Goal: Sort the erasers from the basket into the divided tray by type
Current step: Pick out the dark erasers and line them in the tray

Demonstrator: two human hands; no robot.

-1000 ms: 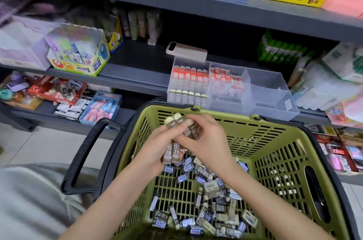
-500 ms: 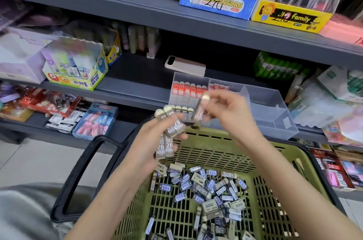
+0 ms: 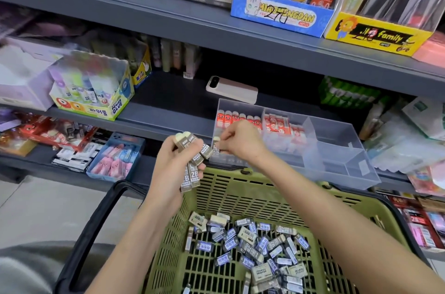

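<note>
My left hand grips a bunch of long brown-sleeved 2B erasers above the basket's far left corner. My right hand pinches one brown eraser at the front left corner of the clear divided tray, which sits on the shelf. The tray's left compartments hold rows of red-sleeved erasers; its right compartments look bare. The green basket below holds several loose grey, blue and brown erasers.
A pink phone lies on the shelf behind the tray. A glue-stick box stands at the left, and a blue box of pink erasers sits on the lower shelf. The basket's black handle hangs at the left.
Both hands have risen from inside the basket to the shelf. My right hand has taken one eraser from the bunch and carried it down to the tray's front left corner.
</note>
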